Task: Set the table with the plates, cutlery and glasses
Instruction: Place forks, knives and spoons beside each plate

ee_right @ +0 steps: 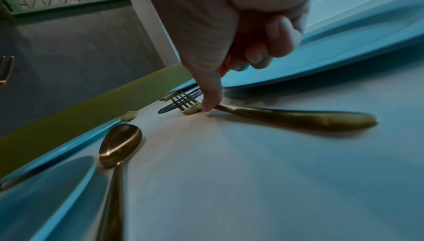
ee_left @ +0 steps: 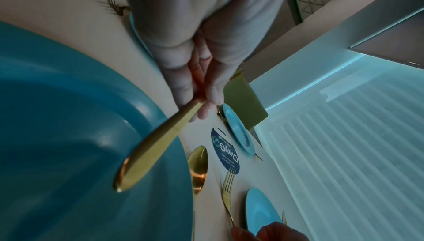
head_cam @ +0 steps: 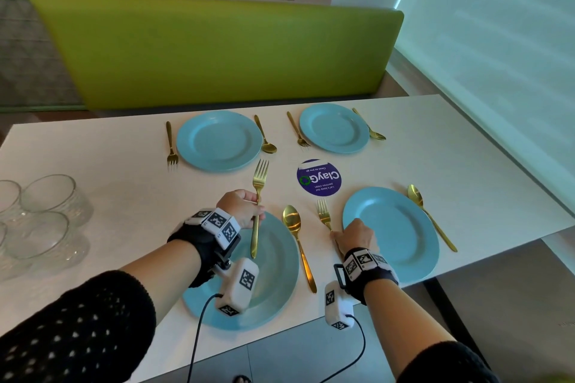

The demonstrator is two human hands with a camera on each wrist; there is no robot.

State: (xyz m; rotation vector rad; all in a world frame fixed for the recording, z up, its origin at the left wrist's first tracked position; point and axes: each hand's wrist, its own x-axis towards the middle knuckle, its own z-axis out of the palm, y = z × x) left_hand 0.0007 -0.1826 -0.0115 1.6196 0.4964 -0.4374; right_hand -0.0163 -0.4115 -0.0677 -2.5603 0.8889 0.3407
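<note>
My left hand (head_cam: 253,211) grips a gold fork (head_cam: 260,183) by the middle of its handle and holds it above the near-left blue plate (head_cam: 277,289), tines pointing away from me. The left wrist view shows my left hand (ee_left: 201,100) curled round that fork (ee_left: 156,145) over the plate (ee_left: 57,118). My right hand (head_cam: 339,232) pinches a second gold fork (head_cam: 323,214), which lies flat on the table left of the near-right plate (head_cam: 401,236). In the right wrist view the thumb (ee_right: 210,103) presses this fork (ee_right: 298,118) at its neck.
A gold spoon (head_cam: 295,227) lies between the two near plates, another spoon (head_cam: 431,218) right of the near-right plate. Two far plates (head_cam: 219,140) (head_cam: 334,127) each have a fork and spoon. Several glasses (head_cam: 46,221) stand at the table's left. A round purple sticker (head_cam: 319,177) marks the middle.
</note>
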